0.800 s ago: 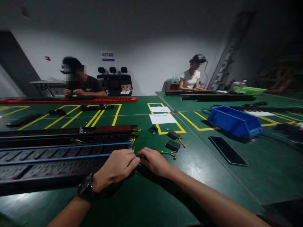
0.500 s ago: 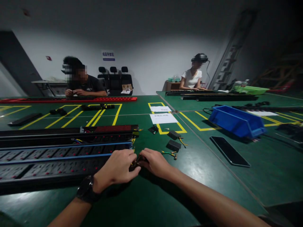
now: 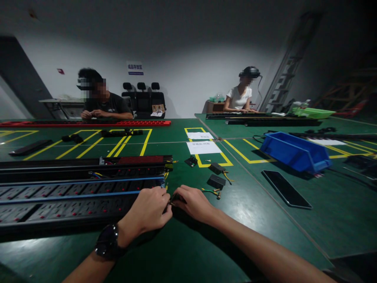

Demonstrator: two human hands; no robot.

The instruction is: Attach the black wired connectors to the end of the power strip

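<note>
Head view: beside the socket strip (image 3: 85, 211), your left hand (image 3: 151, 208) and right hand (image 3: 194, 202) pinch a mostly hidden small part (image 3: 172, 203) between their fingers (image 3: 182, 191); probably light and stiff, best held edgewise.

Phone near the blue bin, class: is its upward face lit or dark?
Dark: the phone shows a plain black face with nothing glowing.

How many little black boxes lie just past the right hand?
2: a nearer box beyond the right hand, and a farther box behind it, beside yellow wires. Others may be hidden.
</note>
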